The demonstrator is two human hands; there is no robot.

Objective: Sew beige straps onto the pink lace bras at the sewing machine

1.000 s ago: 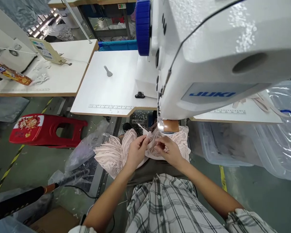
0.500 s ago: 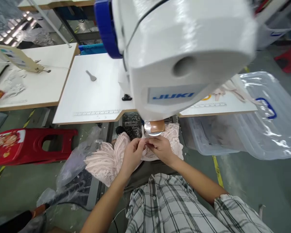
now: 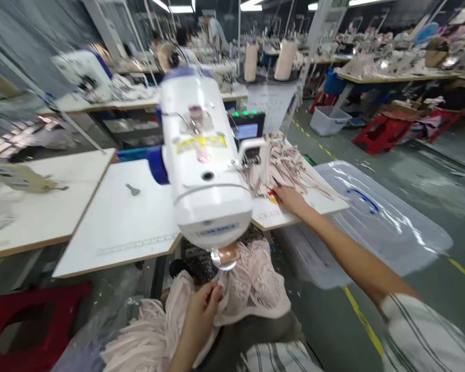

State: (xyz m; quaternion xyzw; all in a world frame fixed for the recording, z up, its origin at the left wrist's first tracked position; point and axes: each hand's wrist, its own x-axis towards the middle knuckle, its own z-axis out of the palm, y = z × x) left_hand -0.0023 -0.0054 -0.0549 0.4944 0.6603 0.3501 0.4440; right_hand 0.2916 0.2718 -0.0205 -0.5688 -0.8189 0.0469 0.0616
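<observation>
The left hand [image 3: 201, 312] pinched the pink lace [image 3: 253, 287] between thumb and fingers. The lace lay over the person's lap [image 3: 258, 330], below the front end of the sewing machine [image 3: 211, 170], and bunched up around the left wrist. The right hand [image 3: 289, 198] was stretched out over the counter [image 3: 329, 204], its fingers at a small red-and-yellow item [image 3: 272, 198]; blur made it impossible to tell whether they gripped it. A heap of pink strips [image 3: 290, 168] lay just beyond them, and a clear lid [image 3: 403, 227] stood right of the counter.
</observation>
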